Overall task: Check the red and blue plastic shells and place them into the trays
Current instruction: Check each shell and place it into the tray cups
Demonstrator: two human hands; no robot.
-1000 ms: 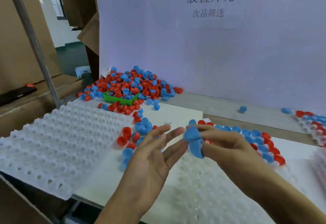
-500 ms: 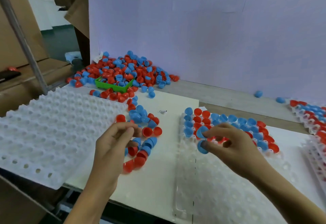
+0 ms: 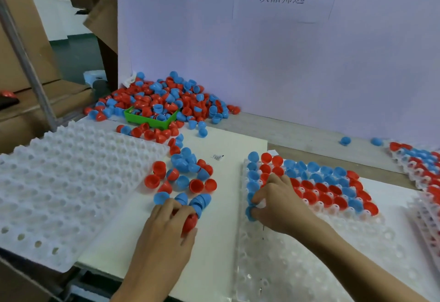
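A clear dimpled tray (image 3: pixel 297 266) lies in front of me on the right, its far rows filled with red and blue shells (image 3: pixel 328 187). My right hand (image 3: pixel 278 204) rests on the tray's left edge and presses a blue shell (image 3: pixel 249 213) into a pocket there. My left hand (image 3: pixel 166 232) is down on the white board, fingers closed around a red shell (image 3: pixel 190 224) at the near end of a loose cluster of shells (image 3: pixel 185 178). A big heap of red and blue shells (image 3: pixel 164 102) lies against the back wall.
A white empty dimpled tray (image 3: pixel 66 187) covers the left side. A green bin (image 3: pixel 152 119) sits in the heap. More filled trays (image 3: pixel 419 166) stand at the right edge. Two stray blue shells (image 3: pixel 345 140) lie by the wall. Cardboard boxes (image 3: pixel 21 47) stand left.
My right hand has lowered the blue shell onto the tray's left edge. My left hand moved down onto the loose cluster and closed on a red shell.
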